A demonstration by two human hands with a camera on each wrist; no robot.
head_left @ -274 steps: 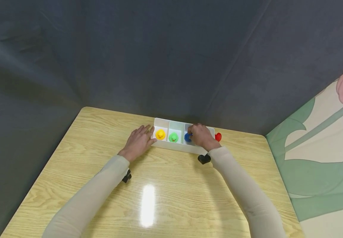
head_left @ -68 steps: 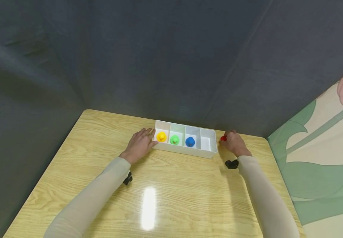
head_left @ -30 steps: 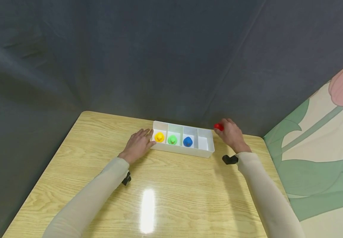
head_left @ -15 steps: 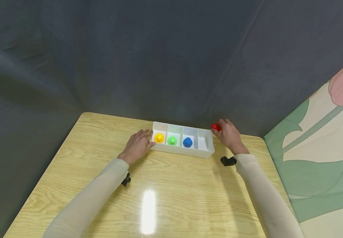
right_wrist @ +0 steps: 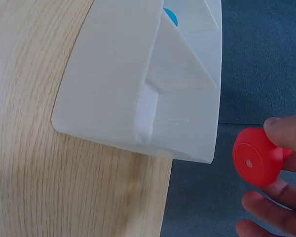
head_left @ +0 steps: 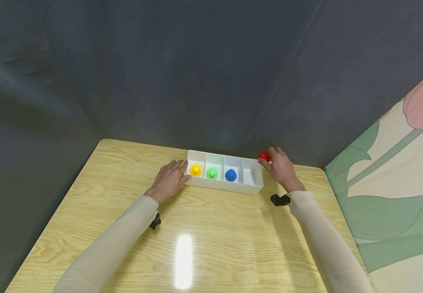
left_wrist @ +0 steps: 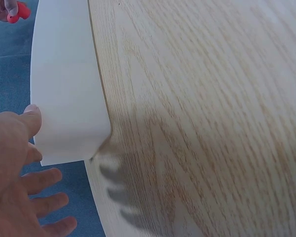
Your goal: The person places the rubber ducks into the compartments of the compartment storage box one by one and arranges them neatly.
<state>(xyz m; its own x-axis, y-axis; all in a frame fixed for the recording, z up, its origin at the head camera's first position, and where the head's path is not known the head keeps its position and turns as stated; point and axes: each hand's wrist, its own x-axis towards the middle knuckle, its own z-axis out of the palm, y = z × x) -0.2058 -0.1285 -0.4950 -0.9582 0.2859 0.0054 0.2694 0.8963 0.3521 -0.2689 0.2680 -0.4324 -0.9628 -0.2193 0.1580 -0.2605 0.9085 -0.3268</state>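
Observation:
A white divided tray (head_left: 223, 184) lies near the table's back edge. From the left, its compartments hold a yellow rubber duck (head_left: 195, 170), a green rubber duck (head_left: 211, 173) and a blue rubber duck (head_left: 231, 175); the rightmost one is bare. My left hand (head_left: 168, 179) rests at the tray's left end, thumb at the front wall, fingers extended in the left wrist view. Raised beside the tray's right end, my right hand (head_left: 281, 167) pinches a red rubber duck (right_wrist: 256, 157) between thumb and fingers. The duck's flat underside faces the right wrist camera.
A wooden table (head_left: 218, 240) carries everything, with a bright glare patch at the front. Dark cloth (head_left: 182, 81) hangs directly behind its back edge. A floral curtain (head_left: 398, 195) stands along the right side.
Earlier my right hand was at the blue duck in its compartment, then gripped the red duck on the table. It has lifted it and drifted left toward the tray. My left hand stays put.

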